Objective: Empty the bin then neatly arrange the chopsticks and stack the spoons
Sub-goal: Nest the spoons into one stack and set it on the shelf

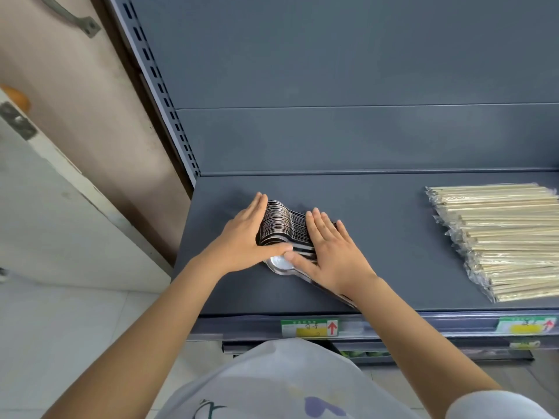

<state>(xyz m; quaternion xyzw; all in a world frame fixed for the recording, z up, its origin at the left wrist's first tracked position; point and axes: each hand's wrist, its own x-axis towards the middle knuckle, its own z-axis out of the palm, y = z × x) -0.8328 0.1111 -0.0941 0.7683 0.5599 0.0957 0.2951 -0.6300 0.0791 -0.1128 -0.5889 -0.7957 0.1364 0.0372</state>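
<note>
A row of nested metal spoons (279,222) lies on the grey shelf (387,237), bowls to the left and handles running toward the front right. My left hand (246,237) presses flat against the left side of the spoon bowls with straight fingers. My right hand (335,252) lies flat over the handles on the right side, its thumb touching the nearest spoon bowl (279,263). A pile of plastic-wrapped wooden chopsticks (502,237) lies in neat rows at the shelf's right end. No bin is in view.
The shelf's back panel (363,86) rises behind. Price labels (310,327) sit on the front edge rail. A slotted upright (163,95) and a wall stand to the left, with a white board (60,213) leaning below.
</note>
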